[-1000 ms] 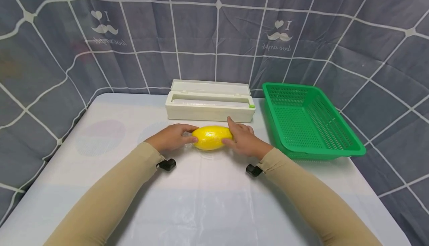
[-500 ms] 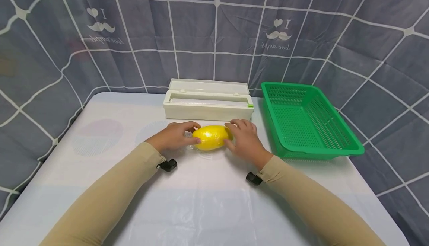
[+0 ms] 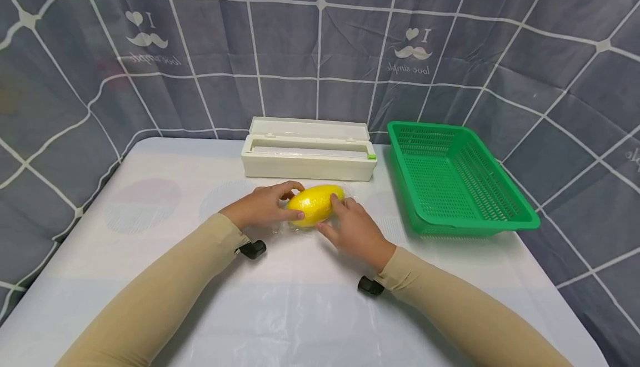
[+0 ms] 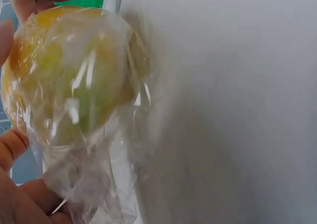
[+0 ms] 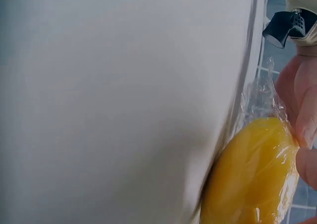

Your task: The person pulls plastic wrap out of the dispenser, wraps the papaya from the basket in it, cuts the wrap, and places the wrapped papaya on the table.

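A yellow oval fruit lies on the white-covered table, wrapped in clear cling film. Its exact kind does not show; one end looks greenish in the left wrist view. My left hand grips the left end, thumb on the near side and fingers on the far side. At the right end my right hand holds the fruit, index finger on its top and thumb low at the near edge. Loose, crumpled cling film hangs from the fruit beside my left fingers. The right wrist view shows film gathered at one end.
Behind the fruit stands a white cling film dispenser, its lid raised and a roll inside. A green perforated basket stands to the right. Grey checked curtain encloses the table at the back and sides.
The fruit has turned so that its right end points further back. My right hand has shifted from the fruit's far right side to its near right side. The left hand keeps its grip.
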`<state>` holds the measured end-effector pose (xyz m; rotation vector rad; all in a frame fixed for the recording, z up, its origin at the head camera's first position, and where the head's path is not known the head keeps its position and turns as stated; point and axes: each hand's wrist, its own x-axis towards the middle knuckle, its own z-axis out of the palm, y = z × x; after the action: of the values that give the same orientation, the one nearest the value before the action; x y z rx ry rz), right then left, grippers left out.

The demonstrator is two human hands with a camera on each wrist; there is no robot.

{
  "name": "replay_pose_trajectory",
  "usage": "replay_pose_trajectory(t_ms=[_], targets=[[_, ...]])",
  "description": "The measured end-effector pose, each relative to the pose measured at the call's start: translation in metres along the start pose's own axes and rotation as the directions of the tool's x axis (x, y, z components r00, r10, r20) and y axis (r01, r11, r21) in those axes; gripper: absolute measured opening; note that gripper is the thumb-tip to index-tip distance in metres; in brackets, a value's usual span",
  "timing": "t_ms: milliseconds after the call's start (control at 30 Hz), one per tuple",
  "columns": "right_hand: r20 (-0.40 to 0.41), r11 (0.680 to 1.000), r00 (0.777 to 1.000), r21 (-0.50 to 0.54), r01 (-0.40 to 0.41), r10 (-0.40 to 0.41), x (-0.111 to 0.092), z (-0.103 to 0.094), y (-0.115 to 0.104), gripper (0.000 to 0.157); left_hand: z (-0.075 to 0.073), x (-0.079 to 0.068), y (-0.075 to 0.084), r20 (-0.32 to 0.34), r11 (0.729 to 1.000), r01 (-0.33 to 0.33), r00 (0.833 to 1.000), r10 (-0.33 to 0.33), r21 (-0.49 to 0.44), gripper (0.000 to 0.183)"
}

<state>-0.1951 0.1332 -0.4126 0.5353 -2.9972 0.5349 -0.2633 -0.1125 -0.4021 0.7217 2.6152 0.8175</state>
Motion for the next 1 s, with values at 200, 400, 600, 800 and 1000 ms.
replay_pose_trajectory(t_ms=[200, 400, 600, 800, 1000], targets=[[0.05, 0.992, 0.998, 0.116, -0.042, 0.037, -0.002, -0.001, -0.003, 0.085, 0.001, -0.006, 0.001, 0.03, 0.996, 0.002, 1.0, 0.0, -0.088, 0.059], [0.085, 0.965, 0.995, 0.253, -0.066, 0.046, -0.002, -0.001, -0.004, 0.088, 0.002, -0.01, 0.001, 0.026, 0.997, -0.011, 1.0, 0.014, -0.081, 0.057], [0.106, 0.928, 0.993, 0.364, -0.081, 0.045, 0.0, 0.0, -0.005, 0.09, 0.007, -0.013, 0.003, 0.035, 0.997, 0.006, 0.999, -0.004, -0.079, 0.069], [0.149, 0.921, 0.988, 0.38, -0.092, 0.037, -0.001, -0.004, -0.007, 0.09, 0.013, -0.022, 0.011, 0.028, 0.999, 0.027, 0.999, -0.026, -0.038, 0.07], [0.18, 0.929, 0.984, 0.366, -0.052, -0.016, -0.001, -0.009, -0.005, 0.089, 0.018, -0.034, 0.017, 0.008, 0.999, 0.034, 0.999, -0.034, 0.009, 0.071]])
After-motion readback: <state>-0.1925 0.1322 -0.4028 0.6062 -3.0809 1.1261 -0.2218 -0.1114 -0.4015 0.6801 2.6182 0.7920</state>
